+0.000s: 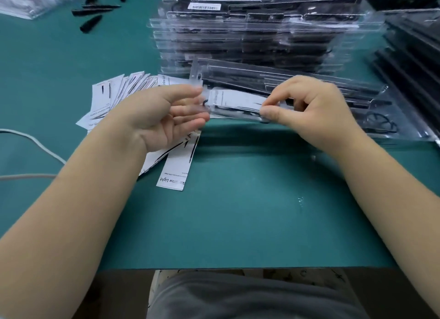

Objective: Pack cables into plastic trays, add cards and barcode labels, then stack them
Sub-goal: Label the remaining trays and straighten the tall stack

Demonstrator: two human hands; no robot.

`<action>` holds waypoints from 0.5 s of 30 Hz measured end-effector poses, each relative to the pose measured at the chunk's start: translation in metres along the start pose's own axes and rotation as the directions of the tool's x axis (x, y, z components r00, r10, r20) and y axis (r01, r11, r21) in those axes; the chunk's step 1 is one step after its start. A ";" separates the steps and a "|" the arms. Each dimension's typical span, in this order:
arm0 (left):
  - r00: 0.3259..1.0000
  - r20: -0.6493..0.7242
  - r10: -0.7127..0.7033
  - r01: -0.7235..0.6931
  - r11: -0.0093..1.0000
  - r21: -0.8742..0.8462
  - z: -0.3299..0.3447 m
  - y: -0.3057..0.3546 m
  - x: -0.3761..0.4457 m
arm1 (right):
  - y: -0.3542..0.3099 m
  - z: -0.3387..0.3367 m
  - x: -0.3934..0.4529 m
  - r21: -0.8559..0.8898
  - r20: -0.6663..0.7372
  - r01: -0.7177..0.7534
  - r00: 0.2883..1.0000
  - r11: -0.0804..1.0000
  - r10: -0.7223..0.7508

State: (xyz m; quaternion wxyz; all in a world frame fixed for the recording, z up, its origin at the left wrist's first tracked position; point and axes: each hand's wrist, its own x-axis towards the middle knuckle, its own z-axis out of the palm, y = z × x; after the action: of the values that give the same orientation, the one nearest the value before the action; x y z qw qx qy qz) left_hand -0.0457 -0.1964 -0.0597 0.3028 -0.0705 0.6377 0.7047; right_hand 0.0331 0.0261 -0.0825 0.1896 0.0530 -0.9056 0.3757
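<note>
1. Grey cloth over our lap (250, 297) sits nearest, below the near edge of the green table (238, 211), whose near part lies bare between our forearms.
2. Our right hand (316, 111) has thumb and forefinger pinched together on a white card (238, 99), which lies on a clear plastic tray (297, 97) at the foot of the stack of packed trays (257, 35). Our left hand (166, 118) is spread, fingers apart, flat against the tray's left end and clamped on nothing.
3. We judge the card is only partly seated; blur hides its edges. Pushed in skewed, it could buckle or catch on the black cable (381, 124) coiled in the tray.
4. With the left hand only bracing, the slick tray may slide or twist.
5. Loose cards (128, 90) fan out just beneath our left wrist; a sweep of the arm could scatter them or drag in a second card.
6. Close behind, the tall stack could topple if the tray is shoved into it.
</note>
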 end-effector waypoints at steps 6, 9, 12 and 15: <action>0.998 -0.062 0.010 -0.016 0.995 -0.099 0.011 -0.008 0.004 | 0.000 0.003 0.000 -0.046 -0.025 -0.008 1.000 0.999 0.007; 0.975 -0.132 0.178 -0.182 0.983 -0.021 0.018 -0.013 0.005 | 0.000 0.006 -0.002 -0.087 -0.059 0.013 0.998 0.996 -0.018; 0.936 -0.218 0.276 -0.259 0.960 0.105 0.019 -0.016 0.007 | -0.002 0.008 -0.002 -0.123 -0.039 0.012 0.999 0.992 -0.017; 0.938 -0.257 0.234 -0.222 0.972 0.075 0.018 -0.015 0.010 | -0.001 0.011 -0.002 -0.178 -0.022 0.006 1.000 0.984 -0.010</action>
State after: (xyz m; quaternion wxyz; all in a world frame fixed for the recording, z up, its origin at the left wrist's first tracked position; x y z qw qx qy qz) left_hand -0.0411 -0.1763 -0.0743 0.1329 -0.0826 0.6917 0.7050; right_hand 0.0318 0.0179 -0.0895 0.2056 0.0352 -0.9330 0.2933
